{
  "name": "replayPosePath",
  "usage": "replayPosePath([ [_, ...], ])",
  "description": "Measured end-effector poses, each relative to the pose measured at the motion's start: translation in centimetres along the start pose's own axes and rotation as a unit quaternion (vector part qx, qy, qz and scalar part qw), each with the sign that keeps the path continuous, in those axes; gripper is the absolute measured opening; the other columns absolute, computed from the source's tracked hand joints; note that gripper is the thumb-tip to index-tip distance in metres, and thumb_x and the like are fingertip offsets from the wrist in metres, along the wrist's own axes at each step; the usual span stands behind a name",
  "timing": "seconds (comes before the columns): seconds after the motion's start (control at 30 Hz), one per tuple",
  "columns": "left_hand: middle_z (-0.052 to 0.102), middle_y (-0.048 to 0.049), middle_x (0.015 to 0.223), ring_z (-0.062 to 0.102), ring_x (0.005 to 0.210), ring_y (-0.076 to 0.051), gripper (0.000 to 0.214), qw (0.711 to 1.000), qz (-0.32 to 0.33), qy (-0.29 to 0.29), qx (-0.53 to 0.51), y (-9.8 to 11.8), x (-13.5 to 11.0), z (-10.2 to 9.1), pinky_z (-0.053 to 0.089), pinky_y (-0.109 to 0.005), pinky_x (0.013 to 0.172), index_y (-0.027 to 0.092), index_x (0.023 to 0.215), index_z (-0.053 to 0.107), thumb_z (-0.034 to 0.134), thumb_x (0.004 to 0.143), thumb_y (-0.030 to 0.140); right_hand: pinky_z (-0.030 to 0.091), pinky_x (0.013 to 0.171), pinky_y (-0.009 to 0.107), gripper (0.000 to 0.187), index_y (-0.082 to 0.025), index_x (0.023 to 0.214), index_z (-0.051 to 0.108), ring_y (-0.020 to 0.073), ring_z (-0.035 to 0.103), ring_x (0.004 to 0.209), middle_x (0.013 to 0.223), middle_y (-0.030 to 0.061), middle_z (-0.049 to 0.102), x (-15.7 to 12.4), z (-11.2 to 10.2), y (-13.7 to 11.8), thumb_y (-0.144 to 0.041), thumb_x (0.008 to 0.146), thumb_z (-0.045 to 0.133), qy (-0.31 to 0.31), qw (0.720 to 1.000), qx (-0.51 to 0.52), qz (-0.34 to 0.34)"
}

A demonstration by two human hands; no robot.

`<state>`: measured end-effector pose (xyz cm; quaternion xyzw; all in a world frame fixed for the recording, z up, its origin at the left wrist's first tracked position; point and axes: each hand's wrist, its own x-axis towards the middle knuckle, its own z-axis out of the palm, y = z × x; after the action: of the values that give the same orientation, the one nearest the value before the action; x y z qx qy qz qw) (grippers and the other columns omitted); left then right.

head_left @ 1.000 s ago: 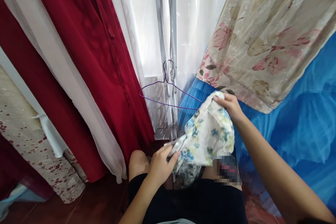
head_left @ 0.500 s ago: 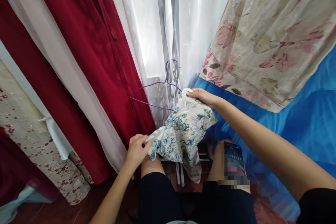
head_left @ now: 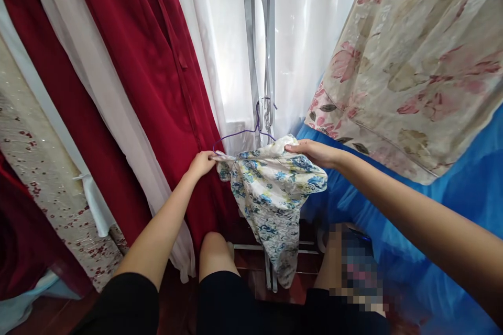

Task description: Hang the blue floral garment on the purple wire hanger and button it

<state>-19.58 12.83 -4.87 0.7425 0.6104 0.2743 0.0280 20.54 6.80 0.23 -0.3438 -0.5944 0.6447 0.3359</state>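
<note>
A white blouse point(head_left: 271, 193) with a blue and yellow flower print hangs between my hands, partly over a purple wire hanger point(head_left: 239, 133). My left hand point(head_left: 203, 164) pinches one upper corner of it at the hanger's left end. At the other shoulder, my right hand point(head_left: 314, 153) grips the cloth between thumb and fingers. The hanger's neck and hook show above the fabric, in front of a metal stand point(head_left: 253, 52). Its lower bar is hidden behind the blouse.
Dark red cloth point(head_left: 157, 89) and pale lengths of fabric hang on the left. To the right are a beige floral cloth point(head_left: 412, 73) and blue tulle point(head_left: 459, 178). White curtain point(head_left: 302, 36) hangs behind the stand. A phone point(head_left: 359, 261), partly blurred out, rests on my right thigh.
My left hand has risen to the hanger's left end, bringing its corner of the blouse up. The cloth now spreads across the hanger and hangs down. My right hand keeps its hold.
</note>
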Motion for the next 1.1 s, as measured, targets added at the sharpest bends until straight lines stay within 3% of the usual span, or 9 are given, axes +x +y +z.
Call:
replayPosePath([
  [0.17, 0.073, -0.0127, 0.102, 0.065, 0.096, -0.029, 0.020, 0.996, -0.051, 0.032, 0.065, 1.1, 3.1, -1.2, 0.047, -0.034, 0.083, 0.018, 0.090, 0.072, 0.057, 0.079, 0.014, 0.053, 0.095, 0.038, 0.036, -0.013, 0.093, 0.077, 0.0258, 0.073, 0.089, 0.089, 0.0098, 0.080, 0.7, 0.0, 0.5, -0.043, 0.074, 0.084, 0.004, 1.000, -0.019, -0.016],
  [0.4, 0.070, -0.0164, 0.105, 0.065, 0.093, -0.034, 0.031, 0.988, -0.077, 0.050, 0.123, 1.9, 2.3, -1.3, 0.047, -0.043, 0.081, 0.021, 0.114, 0.062, 0.051, 0.086, 0.016, 0.055, 0.091, 0.037, 0.036, -0.013, 0.092, 0.077, 0.0260, 0.073, 0.089, 0.091, 0.0105, 0.080, 1.2, 0.5, 1.0, -0.044, 0.075, 0.084, -0.013, 0.999, -0.014, -0.030],
  [0.53, 0.069, -0.0176, 0.112, 0.062, 0.104, -0.036, 0.046, 0.988, -0.031, 0.069, 0.135, 2.4, 2.5, -1.8, 0.044, -0.048, 0.090, 0.022, 0.130, 0.054, 0.047, 0.086, 0.011, 0.056, 0.088, 0.035, 0.032, -0.012, 0.094, 0.076, 0.0246, 0.074, 0.087, 0.090, 0.0104, 0.080, 1.1, 0.3, 0.8, -0.039, 0.078, 0.082, -0.019, 1.000, -0.002, -0.025],
  [0.67, 0.066, -0.0110, 0.126, 0.053, 0.122, -0.031, 0.047, 0.988, 0.076, 0.093, 0.095, 3.7, 3.2, -2.7, 0.038, -0.045, 0.103, 0.024, 0.126, 0.060, 0.039, 0.087, 0.009, 0.059, 0.081, 0.034, 0.027, -0.013, 0.094, 0.075, 0.0234, 0.075, 0.079, 0.087, 0.0104, 0.080, 0.6, 0.0, 1.2, -0.036, 0.082, 0.078, -0.013, 0.999, 0.032, 0.003],
  [0.77, 0.069, -0.0074, 0.111, 0.062, 0.103, -0.023, 0.051, 0.982, 0.156, 0.097, -0.049, 5.1, 3.9, -2.9, 0.046, -0.034, 0.093, 0.020, 0.126, 0.058, 0.037, 0.082, 0.006, 0.061, 0.079, 0.035, 0.030, -0.015, 0.096, 0.074, 0.0241, 0.075, 0.078, 0.087, 0.0104, 0.080, 0.4, 0.2, 1.9, -0.043, 0.085, 0.074, 0.009, 0.998, 0.054, 0.024],
  [0.9, 0.067, -0.0018, 0.095, 0.057, 0.066, -0.015, 0.044, 0.974, 0.131, 0.130, -0.135, 6.2, 3.8, -3.2, 0.045, -0.026, 0.070, 0.021, 0.125, 0.053, 0.047, 0.083, 0.014, 0.060, 0.080, 0.037, 0.037, -0.021, 0.104, 0.072, 0.0233, 0.073, 0.081, 0.096, 0.0067, 0.079, 0.0, 0.0, 3.1, -0.051, 0.083, 0.075, 0.033, 0.998, 0.056, -0.013],
  [1.0, 0.065, -0.0013, 0.091, 0.050, 0.059, -0.012, 0.019, 0.965, 0.099, 0.195, -0.143, 6.1, 2.3, -3.7, 0.041, -0.024, 0.062, 0.019, 0.103, 0.058, 0.055, 0.088, 0.030, 0.056, 0.073, 0.029, 0.042, -0.024, 0.105, 0.071, 0.0188, 0.069, 0.081, 0.097, 0.0018, 0.076, -1.2, -1.2, 4.3, -0.044, 0.071, 0.086, 0.115, 0.988, -0.021, -0.098],
  [1.1, 0.058, 0.0005, 0.072, 0.051, 0.064, -0.014, 0.030, 0.964, 0.127, 0.203, -0.117, 5.9, -0.2, -4.2, 0.039, -0.024, 0.064, 0.019, 0.079, 0.057, 0.048, 0.096, 0.042, 0.048, 0.063, 0.025, 0.036, -0.019, 0.086, 0.073, 0.0153, 0.061, 0.071, 0.082, 0.0008, 0.071, -3.0, -2.6, 5.6, -0.049, 0.070, 0.085, 0.195, 0.963, -0.097, -0.162],
])
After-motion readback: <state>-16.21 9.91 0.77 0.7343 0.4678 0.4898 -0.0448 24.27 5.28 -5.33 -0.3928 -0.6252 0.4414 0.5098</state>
